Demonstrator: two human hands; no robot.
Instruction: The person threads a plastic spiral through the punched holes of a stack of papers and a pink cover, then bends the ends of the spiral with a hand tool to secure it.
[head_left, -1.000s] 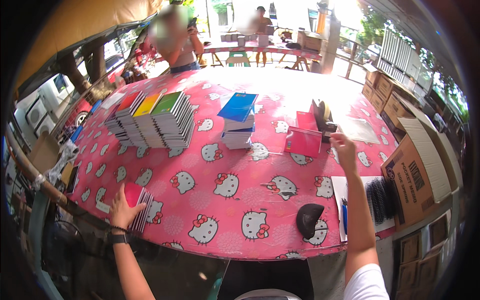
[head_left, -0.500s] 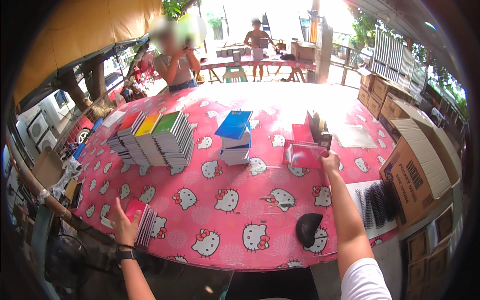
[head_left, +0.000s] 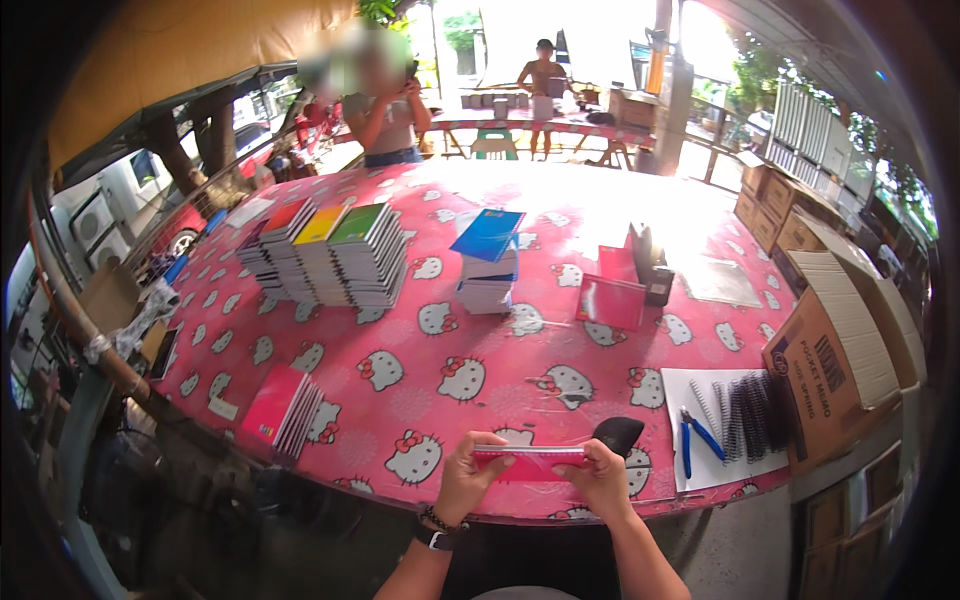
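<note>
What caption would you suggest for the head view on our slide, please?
Both hands, left hand and right hand, hold a red notebook at the edge of a pink cartoon-print table.

Pink cartoon-cat tablecloth covers the table (head_left: 480,390). On it: notebook stacks (head_left: 325,255), a blue-topped pile (head_left: 487,265), red notebooks (head_left: 283,408), a white sheet (head_left: 700,385) bearing spiral coils (head_left: 745,412) and blue pliers (head_left: 692,440).
</note>
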